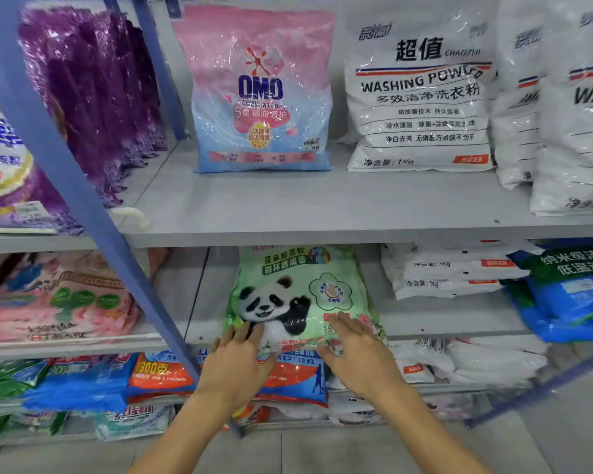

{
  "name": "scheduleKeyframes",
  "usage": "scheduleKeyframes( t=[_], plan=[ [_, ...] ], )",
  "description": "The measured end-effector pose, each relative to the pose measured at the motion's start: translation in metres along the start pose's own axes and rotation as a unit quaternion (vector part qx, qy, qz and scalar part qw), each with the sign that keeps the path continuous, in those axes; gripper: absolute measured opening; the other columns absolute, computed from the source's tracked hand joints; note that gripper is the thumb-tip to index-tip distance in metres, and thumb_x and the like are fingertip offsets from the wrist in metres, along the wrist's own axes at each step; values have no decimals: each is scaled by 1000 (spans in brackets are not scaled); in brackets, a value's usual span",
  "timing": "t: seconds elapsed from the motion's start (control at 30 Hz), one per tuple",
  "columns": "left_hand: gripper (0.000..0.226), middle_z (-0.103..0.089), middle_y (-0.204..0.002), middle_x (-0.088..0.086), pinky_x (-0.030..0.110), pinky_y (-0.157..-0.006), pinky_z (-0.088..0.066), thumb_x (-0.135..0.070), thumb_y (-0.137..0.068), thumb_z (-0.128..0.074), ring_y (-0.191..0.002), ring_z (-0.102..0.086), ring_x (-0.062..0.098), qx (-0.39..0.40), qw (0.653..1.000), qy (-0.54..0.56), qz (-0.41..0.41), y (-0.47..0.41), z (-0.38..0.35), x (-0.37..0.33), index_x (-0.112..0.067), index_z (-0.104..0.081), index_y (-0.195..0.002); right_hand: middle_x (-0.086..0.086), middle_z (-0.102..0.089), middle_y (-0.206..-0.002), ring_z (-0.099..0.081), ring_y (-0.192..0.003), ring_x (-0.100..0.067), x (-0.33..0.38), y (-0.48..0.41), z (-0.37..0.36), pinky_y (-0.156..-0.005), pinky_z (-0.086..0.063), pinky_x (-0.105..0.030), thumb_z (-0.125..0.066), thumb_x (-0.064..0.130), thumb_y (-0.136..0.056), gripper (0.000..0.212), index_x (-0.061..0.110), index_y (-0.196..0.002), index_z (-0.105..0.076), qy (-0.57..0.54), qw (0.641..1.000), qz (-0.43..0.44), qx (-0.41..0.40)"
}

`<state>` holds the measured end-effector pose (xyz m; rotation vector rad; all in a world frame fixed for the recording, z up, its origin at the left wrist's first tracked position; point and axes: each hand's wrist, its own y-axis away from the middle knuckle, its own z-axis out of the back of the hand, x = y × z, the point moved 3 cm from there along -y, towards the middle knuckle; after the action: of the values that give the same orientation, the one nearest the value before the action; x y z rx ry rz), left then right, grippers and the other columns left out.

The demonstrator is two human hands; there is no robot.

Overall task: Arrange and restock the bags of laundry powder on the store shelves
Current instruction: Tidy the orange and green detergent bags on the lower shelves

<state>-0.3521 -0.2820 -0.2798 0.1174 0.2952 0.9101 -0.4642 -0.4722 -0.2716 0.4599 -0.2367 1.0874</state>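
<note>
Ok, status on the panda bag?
Left hand, right hand open, flat on green panda bag, lower front. Bag stands on middle shelf. Blue post close at left.

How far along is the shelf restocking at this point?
Looks done: the OMO bag and white washing powder bags stand upright on the upper shelf. In hand: left hand and right hand lie flat-fingered on the green panda bag, at the front of the middle shelf. Still to do: bare shelf flanks that bag, and the stacked white bags beside it lie flat.
</note>
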Motion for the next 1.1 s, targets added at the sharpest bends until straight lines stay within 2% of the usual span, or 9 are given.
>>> scheduleKeyframes(
  t=[0.1,0.23,0.4,0.47,0.53,0.67,0.83,0.97,1.1],
  plan=[
    [77,-31,-164,-3,45,-117,-36,-62,-97,-41,-148,-30,25,-27,999,23,20,30,27,-2,-23,-21,-160,2,-24,-169,-25,-155,-21,23,27,18,-125,-28,-44,-41,60,-103,67,28,-160,-29,21,1000,19,6],
    [94,-44,-156,-1,40,-115,-38,-75,-82,-19,-142,-41,25,-97,992,49,58,85,67,6,-20,-36,-156,4,-36,-164,-33,-150,-16,66,58,41,-120,-30,-37,-37,61,-103,64,26,-157,-36,27,996,82,-9],
    [72,-31,-163,-7,31,-124,-19,-64,-100,-38,-151,-25,19,-136,980,75,127,155,93,28,-26,-27,-159,10,-45,-156,-41,-142,-12,132,86,47,-114,-37,-30,-41,65,-100,64,29,-154,-41,-27,987,157,17],
    [75,-29,-164,-8,31,-126,-15,-71,-97,-31,-152,-22,18,-146,971,89,168,179,97,45,-28,-28,-159,10,-49,-152,-45,-139,-12,163,91,43,-112,-41,-32,-40,69,-99,64,30,-150,-44,-27,980,195,26],
    [90,-29,-165,-7,31,-126,-14,-83,-88,-19,-153,-20,18,-159,963,93,196,204,105,57,-29,-29,-159,12,-50,-150,-46,-138,-12,191,97,41,-110,-42,-32,-41,69,-98,64,34,-151,-44,-37,973,226,27],
    [70,-28,-165,-6,28,-124,-11,-64,-101,-35,-153,-20,17,-215,937,97,258,267,119,85,-26,-28,-159,11,-47,-154,-43,-141,-12,254,117,31,-113,-39,-33,-45,67,-99,64,31,-151,-44,-58,954,290,39],
    [96,-40,-160,-4,27,-123,-18,-75,-79,-10,-149,-31,17,-246,905,115,327,332,124,128,-24,-39,-155,9,-52,-148,-46,-136,-12,322,136,-5,-107,-40,-31,-45,62,-100,59,28,-148,-46,-29,936,346,60],
    [81,-36,-161,-7,28,-123,-17,-73,-92,-20,-150,-26,16,-273,882,115,367,376,132,183,-27,-34,-157,9,-50,-151,-46,-138,-13,382,149,-42,-109,-40,-32,-45,63,-100,62,28,-151,-44,-15,924,372,86],
    [61,-37,-160,-9,28,-123,-16,-57,-102,-40,-149,-28,13,-296,867,117,383,418,144,252,-26,-36,-155,9,-50,-152,-47,-137,-12,453,160,-74,-110,-43,-37,-44,67,-98,65,28,-151,-44,-19,915,389,101]
  ],
)
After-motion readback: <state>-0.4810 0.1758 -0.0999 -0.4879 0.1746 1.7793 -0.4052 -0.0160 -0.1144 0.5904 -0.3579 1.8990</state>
